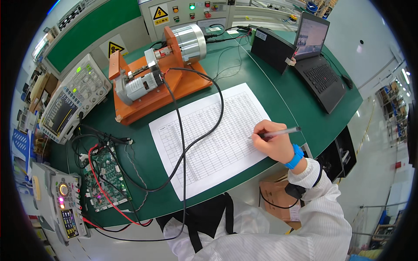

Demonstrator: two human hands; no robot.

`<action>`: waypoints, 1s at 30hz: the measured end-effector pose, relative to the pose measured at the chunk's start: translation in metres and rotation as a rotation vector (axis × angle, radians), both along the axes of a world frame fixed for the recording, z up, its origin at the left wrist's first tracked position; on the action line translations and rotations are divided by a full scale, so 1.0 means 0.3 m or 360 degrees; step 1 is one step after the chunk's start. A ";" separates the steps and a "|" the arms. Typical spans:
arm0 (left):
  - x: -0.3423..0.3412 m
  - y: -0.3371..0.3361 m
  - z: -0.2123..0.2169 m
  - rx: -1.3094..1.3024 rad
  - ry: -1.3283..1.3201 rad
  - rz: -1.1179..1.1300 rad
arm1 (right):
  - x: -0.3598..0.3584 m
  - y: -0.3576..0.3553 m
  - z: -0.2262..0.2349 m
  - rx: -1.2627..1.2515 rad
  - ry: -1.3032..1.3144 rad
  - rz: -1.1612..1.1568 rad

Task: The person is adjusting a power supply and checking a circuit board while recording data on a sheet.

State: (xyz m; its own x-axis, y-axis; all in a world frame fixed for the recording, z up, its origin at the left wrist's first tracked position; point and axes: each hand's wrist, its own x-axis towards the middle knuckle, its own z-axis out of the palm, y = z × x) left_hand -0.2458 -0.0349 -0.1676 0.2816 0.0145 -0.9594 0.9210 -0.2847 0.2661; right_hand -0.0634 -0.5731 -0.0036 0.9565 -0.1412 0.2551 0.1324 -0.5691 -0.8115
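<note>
While the right hand (273, 142) grips a pen (278, 132) with its fingers shut tight around it, the pen tip touches the right edge of a white sheet (213, 135) with a printed table. The sheet lies in the middle of the frame on a green bench (278, 82). A black cable (196, 130) runs across the sheet. An orange motor stand (152, 82) sits in the upper left, and a green circuit board (106, 176) lies at lower left. The left hand cannot be seen.

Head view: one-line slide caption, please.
Right hand holds a pen to a printed table sheet on the green bench.
</note>
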 end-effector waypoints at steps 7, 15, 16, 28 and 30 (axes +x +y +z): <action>0.010 0.002 0.013 0.0012 -0.0007 -0.0002 | 0.003 -0.002 -0.004 0.0016 -0.0027 -0.0005; -0.007 0.000 0.047 0.0035 -0.0034 0.0008 | -0.005 -0.007 -0.005 0.0086 -0.0004 0.0007; -0.016 0.000 0.052 0.0035 -0.0039 0.0011 | -0.007 -0.009 -0.007 0.0088 -0.0010 0.0014; 0.012 0.103 0.403 0.0049 -0.0625 -0.0010 | 0.027 -0.025 -0.028 0.0558 0.0070 -0.0045; 0.097 0.111 0.554 0.0042 -0.1210 0.0075 | 0.041 -0.012 -0.056 0.0656 0.0087 -0.0019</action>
